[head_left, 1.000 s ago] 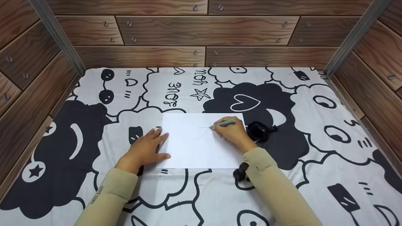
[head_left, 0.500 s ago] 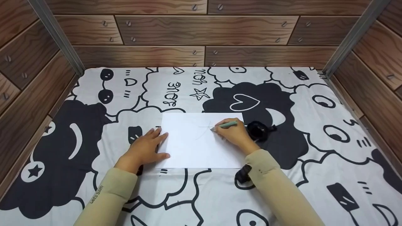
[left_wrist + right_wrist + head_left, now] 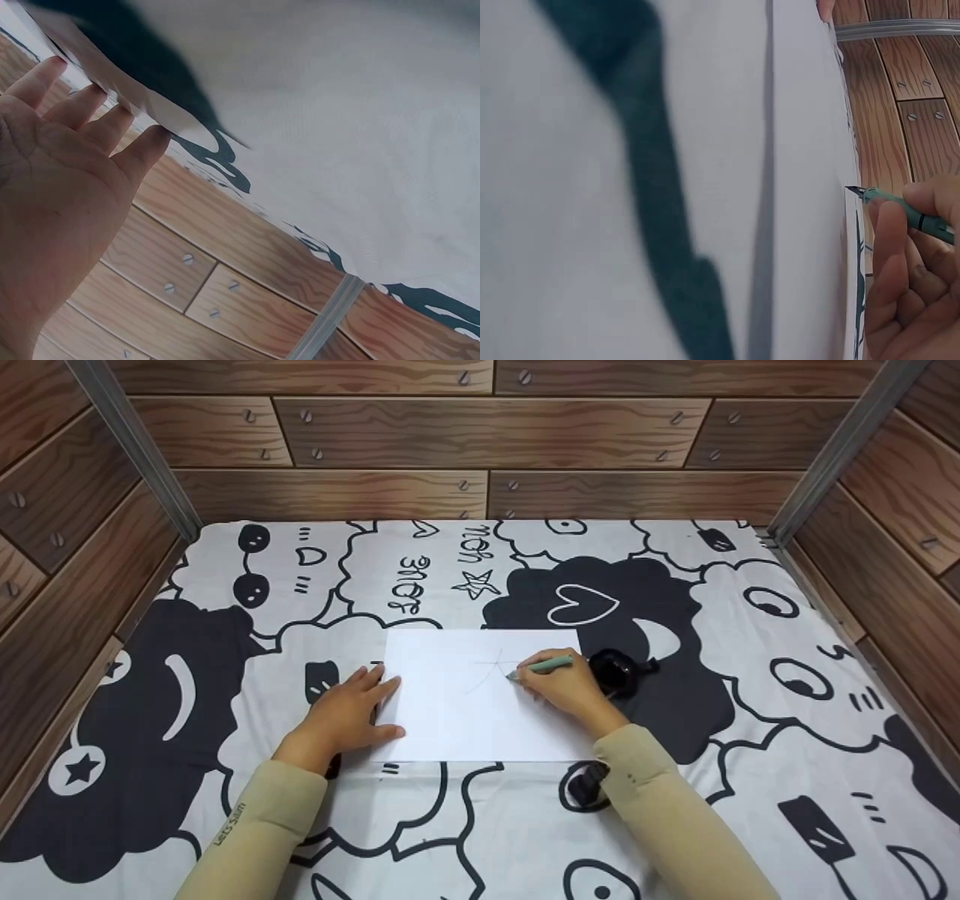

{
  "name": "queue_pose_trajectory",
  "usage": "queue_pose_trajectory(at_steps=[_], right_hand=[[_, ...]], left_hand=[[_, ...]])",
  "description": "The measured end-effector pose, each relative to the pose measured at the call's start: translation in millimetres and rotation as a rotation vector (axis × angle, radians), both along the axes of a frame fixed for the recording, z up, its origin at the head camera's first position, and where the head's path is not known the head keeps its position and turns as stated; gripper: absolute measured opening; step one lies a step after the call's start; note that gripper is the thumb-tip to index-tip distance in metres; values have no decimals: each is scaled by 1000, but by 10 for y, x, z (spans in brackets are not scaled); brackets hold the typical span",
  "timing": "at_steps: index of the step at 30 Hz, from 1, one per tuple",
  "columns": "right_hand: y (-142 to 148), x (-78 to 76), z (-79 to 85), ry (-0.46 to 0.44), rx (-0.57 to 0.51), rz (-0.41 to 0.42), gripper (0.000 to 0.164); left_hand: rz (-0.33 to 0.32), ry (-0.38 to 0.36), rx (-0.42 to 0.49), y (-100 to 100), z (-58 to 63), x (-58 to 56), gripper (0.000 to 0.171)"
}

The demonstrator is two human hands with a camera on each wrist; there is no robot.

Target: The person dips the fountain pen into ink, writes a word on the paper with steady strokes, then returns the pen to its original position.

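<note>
A white sheet of paper (image 3: 450,720) lies on the patterned cloth, with a few thin strokes drawn near its upper middle: one level, one curving down to the left, and a short one slanting down right. My right hand (image 3: 561,684) pinches a green fountain pen (image 3: 551,664), its tip at the lower end of the slanting stroke. In the right wrist view the dark pointed nib (image 3: 853,190) meets the paper. My left hand (image 3: 346,714) rests with spread, straight fingers on the sheet's left edge; the left wrist view shows its palm side and fingers (image 3: 142,154).
Just right of my right hand sits a shiny black round object (image 3: 616,671) with a small knob. Another small black object (image 3: 586,786) lies beside my right cuff. The black-and-white cloth (image 3: 480,840) covers the table, enclosed by wood-print walls (image 3: 337,491) and grey posts.
My right hand and the pen have moved slightly down and right, and the short slanting stroke has appeared behind the nib. The left hand stays on the paper's edge.
</note>
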State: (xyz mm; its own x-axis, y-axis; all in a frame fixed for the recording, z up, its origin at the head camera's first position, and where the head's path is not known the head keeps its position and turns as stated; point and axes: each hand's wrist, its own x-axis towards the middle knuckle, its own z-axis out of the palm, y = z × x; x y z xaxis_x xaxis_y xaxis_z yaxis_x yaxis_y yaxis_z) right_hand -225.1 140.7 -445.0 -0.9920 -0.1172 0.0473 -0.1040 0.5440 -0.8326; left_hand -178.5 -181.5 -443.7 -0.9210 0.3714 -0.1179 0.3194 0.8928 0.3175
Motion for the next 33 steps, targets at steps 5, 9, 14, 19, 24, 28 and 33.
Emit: queue_pose_trajectory(at_steps=[5, 9, 14, 19, 24, 28, 33], right_hand=[[29, 30, 2, 4, 1, 22, 6], [60, 61, 4, -5, -15, 25, 6], [90, 114, 28, -30, -9, 8, 6], [125, 145, 26, -1, 32, 17, 6], [172, 168, 23, 18, 46, 33, 6], [200, 189, 28, 7, 20, 38, 6], [225, 198, 37, 0, 32, 47, 6]], left_hand=[[-3, 6, -2, -3, -17, -7, 77], [-1, 0, 0, -1, -19, -8, 77], [-3, -1, -7, 4, -15, -10, 77], [2, -5, -7, 6, -3, -4, 77], [5, -9, -8, 6, 2, 4, 78], [7, -8, -5, 14, 6, 5, 77], [7, -3, -2, 16, 10, 5, 77]])
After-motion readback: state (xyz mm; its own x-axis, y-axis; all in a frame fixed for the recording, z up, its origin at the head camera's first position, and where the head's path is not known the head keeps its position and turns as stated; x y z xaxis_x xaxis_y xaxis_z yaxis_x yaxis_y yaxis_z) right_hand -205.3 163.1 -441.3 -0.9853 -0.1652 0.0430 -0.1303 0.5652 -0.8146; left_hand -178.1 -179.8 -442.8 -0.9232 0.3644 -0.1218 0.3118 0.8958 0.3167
